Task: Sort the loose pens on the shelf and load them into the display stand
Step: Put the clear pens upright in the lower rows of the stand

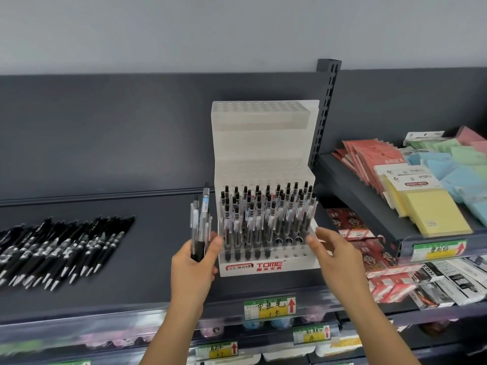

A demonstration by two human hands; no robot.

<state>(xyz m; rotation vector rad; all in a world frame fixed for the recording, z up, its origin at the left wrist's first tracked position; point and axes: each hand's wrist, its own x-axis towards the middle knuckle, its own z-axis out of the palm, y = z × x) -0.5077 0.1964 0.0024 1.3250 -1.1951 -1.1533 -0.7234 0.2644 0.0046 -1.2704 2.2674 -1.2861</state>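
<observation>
Partly, pens (266, 214) fill display stand (263, 146).

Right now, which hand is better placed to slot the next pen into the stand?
Right, probably. The right hand is open and empty at the front right corner of the display stand, next to the empty holes; the left hand is busy gripping the pen bundle.
</observation>
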